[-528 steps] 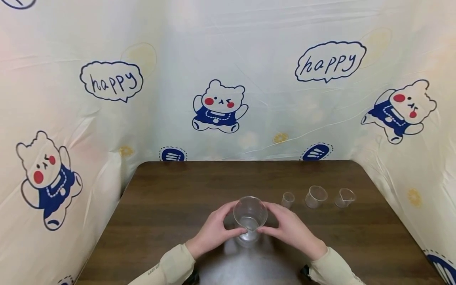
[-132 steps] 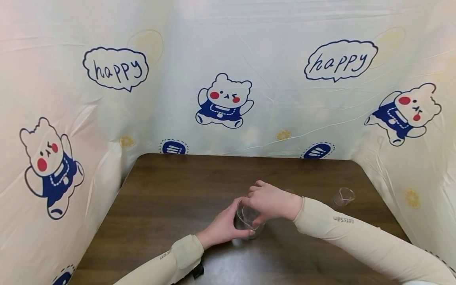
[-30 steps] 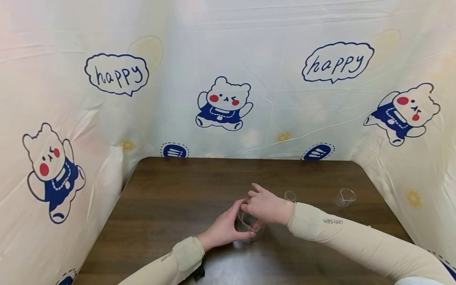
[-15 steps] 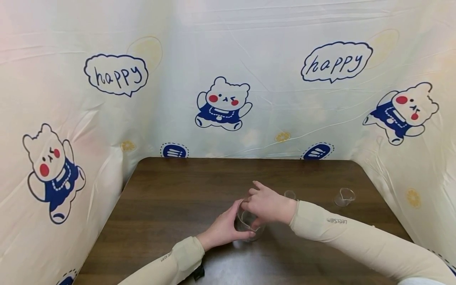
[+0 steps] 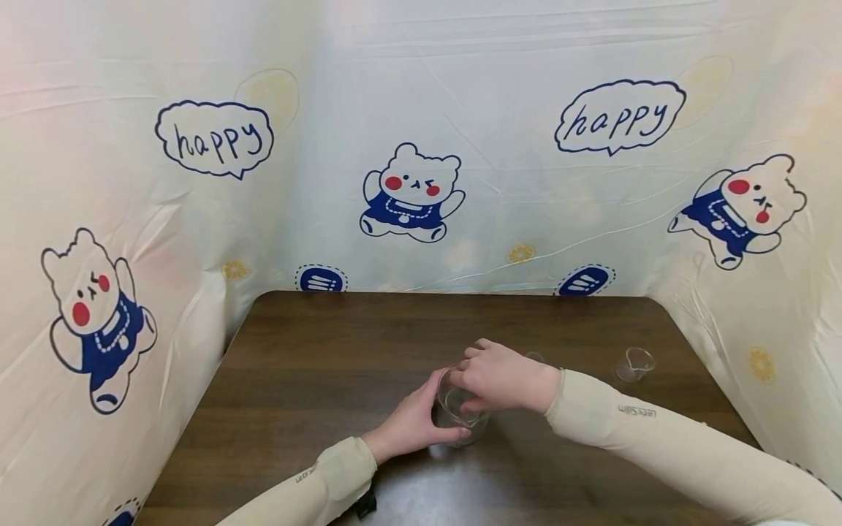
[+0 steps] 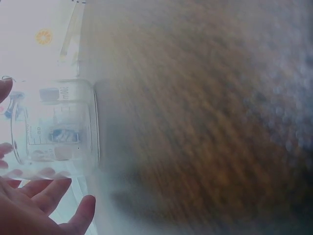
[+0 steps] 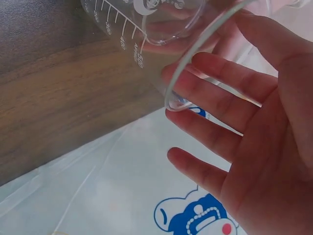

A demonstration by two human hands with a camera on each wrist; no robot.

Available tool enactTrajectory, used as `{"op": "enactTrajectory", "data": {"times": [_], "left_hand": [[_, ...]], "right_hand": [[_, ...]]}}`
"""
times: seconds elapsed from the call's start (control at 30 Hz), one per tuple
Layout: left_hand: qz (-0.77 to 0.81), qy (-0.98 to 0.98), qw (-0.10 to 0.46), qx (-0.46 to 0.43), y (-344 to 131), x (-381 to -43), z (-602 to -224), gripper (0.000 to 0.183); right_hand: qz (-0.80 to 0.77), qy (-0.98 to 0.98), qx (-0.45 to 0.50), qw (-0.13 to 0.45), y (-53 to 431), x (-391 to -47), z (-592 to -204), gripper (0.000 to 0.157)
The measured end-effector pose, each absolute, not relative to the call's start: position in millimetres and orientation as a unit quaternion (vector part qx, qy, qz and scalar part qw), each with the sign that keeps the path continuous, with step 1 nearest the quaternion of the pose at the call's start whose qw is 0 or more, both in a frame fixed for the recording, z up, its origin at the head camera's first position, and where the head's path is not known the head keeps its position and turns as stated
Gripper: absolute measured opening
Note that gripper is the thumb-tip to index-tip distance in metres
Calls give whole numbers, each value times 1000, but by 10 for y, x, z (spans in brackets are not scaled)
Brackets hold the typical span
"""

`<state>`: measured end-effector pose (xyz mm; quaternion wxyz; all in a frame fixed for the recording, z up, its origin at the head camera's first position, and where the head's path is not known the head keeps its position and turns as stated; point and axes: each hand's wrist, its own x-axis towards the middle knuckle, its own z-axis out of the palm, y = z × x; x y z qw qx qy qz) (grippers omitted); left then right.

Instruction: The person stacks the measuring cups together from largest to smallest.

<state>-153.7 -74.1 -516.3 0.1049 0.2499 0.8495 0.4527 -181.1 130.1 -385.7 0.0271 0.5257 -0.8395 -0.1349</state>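
My left hand (image 5: 409, 422) grips the large clear glass beaker (image 5: 452, 415) at mid-table, thumb at the near side. White measuring marks run up its wall. Inside sits a smaller beaker (image 6: 63, 134), seen through the glass in the left wrist view. Over the mouth is my right hand (image 5: 501, 376). In the right wrist view its fingers (image 7: 210, 132) are spread and fairly straight, with several tips right at the big beaker's rim (image 7: 188, 56). Nothing shows pinched between them.
The smallest beaker (image 5: 536, 358) stands just behind my right hand, mostly hidden by it. A small beaker with a spout (image 5: 635, 364) is farther right on the brown table (image 5: 342, 343). A printed curtain (image 5: 487, 109) encloses the table's back and sides.
Earlier both hands held the large beaker and three smaller ones stood at right. The middle one is now inside the large beaker. Lately my right hand has shifted slightly right.
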Motion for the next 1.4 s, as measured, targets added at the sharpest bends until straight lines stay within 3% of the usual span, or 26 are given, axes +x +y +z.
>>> {"op": "enactTrajectory", "data": {"times": [0.87,1.4], "left_hand": [[432,861,83,253,-722,-1546,-5090,96],[439,859,84,251,-719,-1537,-5147,97]], "right_hand": [[-45,-855,512,68,1696,-1818,-3563,25],[-13,-888,458,39,2064,-1866,-3619,20]]}}
